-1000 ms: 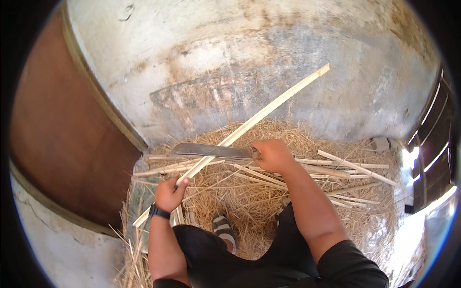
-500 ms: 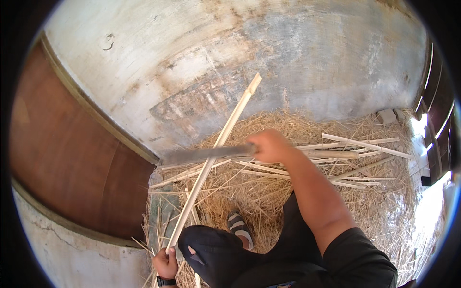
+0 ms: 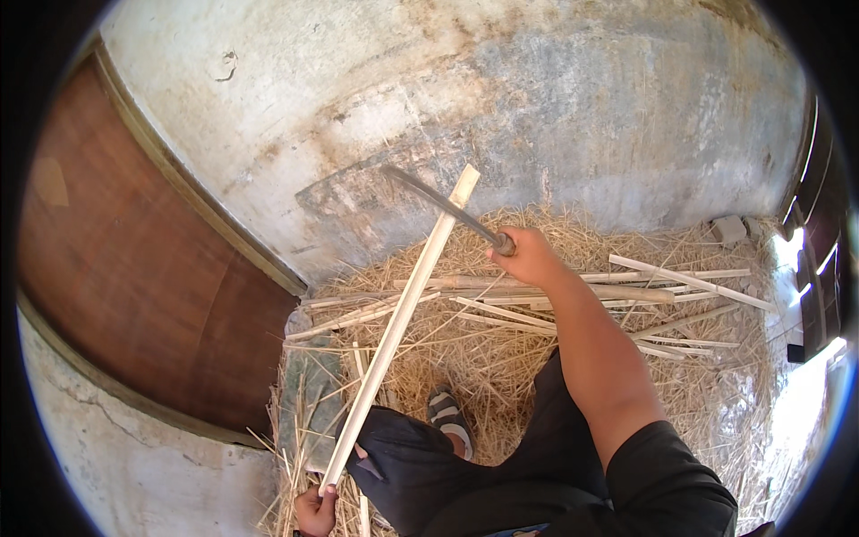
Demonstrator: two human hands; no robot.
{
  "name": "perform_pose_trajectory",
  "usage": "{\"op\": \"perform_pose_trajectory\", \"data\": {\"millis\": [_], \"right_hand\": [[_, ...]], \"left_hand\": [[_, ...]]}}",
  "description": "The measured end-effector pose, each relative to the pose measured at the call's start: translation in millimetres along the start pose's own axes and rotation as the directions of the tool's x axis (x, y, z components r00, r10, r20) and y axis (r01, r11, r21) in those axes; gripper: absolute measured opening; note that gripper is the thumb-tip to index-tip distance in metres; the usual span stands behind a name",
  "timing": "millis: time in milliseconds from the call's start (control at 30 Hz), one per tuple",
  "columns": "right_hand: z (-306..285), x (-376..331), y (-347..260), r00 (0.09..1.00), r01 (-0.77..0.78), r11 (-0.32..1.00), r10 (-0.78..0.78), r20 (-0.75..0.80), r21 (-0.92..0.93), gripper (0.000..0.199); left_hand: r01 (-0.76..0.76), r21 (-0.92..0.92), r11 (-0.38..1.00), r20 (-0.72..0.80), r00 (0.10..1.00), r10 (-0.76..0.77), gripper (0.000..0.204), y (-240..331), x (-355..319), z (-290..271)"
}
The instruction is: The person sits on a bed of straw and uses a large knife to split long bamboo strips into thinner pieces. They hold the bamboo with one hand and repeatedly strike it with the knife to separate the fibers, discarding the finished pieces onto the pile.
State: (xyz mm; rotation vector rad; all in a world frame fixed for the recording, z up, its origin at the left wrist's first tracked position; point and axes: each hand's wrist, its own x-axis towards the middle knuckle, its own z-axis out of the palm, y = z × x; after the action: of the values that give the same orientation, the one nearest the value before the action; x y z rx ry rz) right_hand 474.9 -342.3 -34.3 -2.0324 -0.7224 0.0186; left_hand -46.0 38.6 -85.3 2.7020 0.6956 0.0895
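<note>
Head camera, looking down from the person's own eyes: a seated person in dark clothes works on a bed of loose straw [image 3: 537, 376] against a stained concrete wall [image 3: 537, 107]. The left hand [image 3: 315, 510], low at the bottom edge, is clamped around the lower end of one long pale wooden strip [image 3: 398, 322], which slants up and away toward the wall. The right hand [image 3: 528, 257], well apart from the left, is closed on the handle of a long dark blade [image 3: 443, 204], raised so its edge crosses the strip's upper end; whether it touches the wood cannot be told.

The likely danger: a stroke that glances off the thin strip could run down its length toward the left hand or the bent knee beside it, and the strip, held at one end only, could twist or spring loose.

Counted: one blade, one strip in hand, one sandalled foot [image 3: 447, 416] showing in the straw, and a loose heap of split sticks [image 3: 626, 304] behind the right forearm, roughly a dozen, too tangled for an exact count. A brown wooden panel [image 3: 116, 268] stands at the left
</note>
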Motion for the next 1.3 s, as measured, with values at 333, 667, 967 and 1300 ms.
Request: {"op": "perform_pose_trajectory", "data": {"millis": [333,667,967,1300], "right_hand": [[7,6,11,0.999,-0.015,0.996,0.012,-0.040,-0.093,0.016],[22,1,-12,0.925,0.369,0.816,-0.370,0.089,-0.445,0.021],[19,1,-13,0.993,-0.108,0.994,0.109,-0.041,0.035,0.013],[31,4,-7,0.986,0.162,0.982,-0.158,0.052,-0.093,0.021]], "left_hand": [[0.165,-0.484,0.859,0.068,0.986,-0.151,0.040,-16,-6,5],[0.152,-0.497,0.854,0.000,0.985,-0.175,0.041,21,10,0],[0.056,-0.277,0.959,-0.133,0.987,-0.096,0.041,73,19,-28],[-0.108,-0.370,0.923,-0.111,0.991,0.071,0.027,181,78,-37]]}}
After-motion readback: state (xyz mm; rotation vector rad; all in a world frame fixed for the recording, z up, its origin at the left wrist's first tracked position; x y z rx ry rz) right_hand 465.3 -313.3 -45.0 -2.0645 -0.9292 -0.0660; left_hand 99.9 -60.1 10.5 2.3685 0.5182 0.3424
